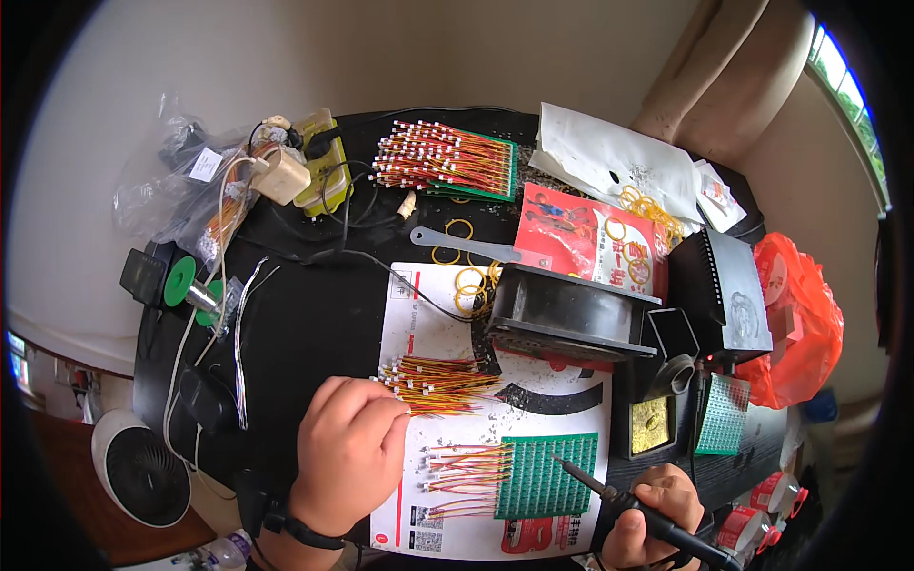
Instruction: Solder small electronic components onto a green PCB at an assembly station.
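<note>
My right hand (657, 519) grips a black soldering iron (657, 521), its tip over the green circuit board (547, 476). Red, yellow and dark wires (466, 476) with white connectors reach out from the board's left side. Above that board lies a loose pile of connector wires (443, 383). The fingers of my left hand (352, 447) are pinched at the pile's lower left edge, on what looks like a connector wire; the hand hides most of it. A white printed sheet (409, 495) lies under the board and pile.
A black fan unit (571, 309) stands behind the work, near a soldering station (724, 295) and a yellow sponge (650, 423). Wired boards (443, 162) are stacked at the back. Solder spools (195, 293) and cables lie left; a red plastic bag (795, 324) sits right.
</note>
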Demonstrator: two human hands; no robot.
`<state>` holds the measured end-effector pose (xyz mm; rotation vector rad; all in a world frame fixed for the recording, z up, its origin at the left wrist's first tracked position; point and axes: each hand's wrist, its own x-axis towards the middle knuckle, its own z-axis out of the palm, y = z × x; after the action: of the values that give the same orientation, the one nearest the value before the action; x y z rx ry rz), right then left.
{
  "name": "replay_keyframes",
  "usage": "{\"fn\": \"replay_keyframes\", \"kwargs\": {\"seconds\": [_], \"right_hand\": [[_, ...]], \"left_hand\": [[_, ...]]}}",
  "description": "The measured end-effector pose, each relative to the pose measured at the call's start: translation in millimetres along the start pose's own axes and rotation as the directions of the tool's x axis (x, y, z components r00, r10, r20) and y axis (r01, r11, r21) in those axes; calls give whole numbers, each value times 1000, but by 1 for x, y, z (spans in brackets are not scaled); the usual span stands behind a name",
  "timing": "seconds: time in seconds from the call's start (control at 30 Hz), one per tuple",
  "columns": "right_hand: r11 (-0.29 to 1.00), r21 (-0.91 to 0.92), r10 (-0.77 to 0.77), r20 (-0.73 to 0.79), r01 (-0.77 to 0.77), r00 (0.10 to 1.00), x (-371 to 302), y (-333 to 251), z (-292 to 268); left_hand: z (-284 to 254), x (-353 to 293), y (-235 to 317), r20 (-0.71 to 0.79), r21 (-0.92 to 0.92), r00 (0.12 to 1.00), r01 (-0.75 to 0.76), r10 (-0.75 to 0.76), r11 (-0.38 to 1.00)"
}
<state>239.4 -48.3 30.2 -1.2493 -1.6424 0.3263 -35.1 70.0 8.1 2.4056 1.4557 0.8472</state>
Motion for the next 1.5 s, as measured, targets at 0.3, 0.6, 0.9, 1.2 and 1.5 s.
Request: {"fn": "replay_keyframes", "kwargs": {"seconds": [0.3,0.6,0.9,1.2,1.5], "right_hand": [[999,-50,-10,-2,10,1000,2,-4,0],[998,-64,-14,5,14,1000,-4,0,-5],[969,45,246,-60,-244,967,-14,-7,-5],[984,31,175,-28,-174,984,-17,-2,10],[988,49,-150,45,148,988,-15,6,25]], "left_hand": [[2,-2,-1,53,-6,998,-16,16,1000],[-13,-6,13,149,-460,981,179,-123,870],[-4,-10,15,304,-699,951,179,61,692],[-4,-15,33,344,-611,926,348,-157,711],[10,-25,47,173,-441,977,-37,125,897]]}}
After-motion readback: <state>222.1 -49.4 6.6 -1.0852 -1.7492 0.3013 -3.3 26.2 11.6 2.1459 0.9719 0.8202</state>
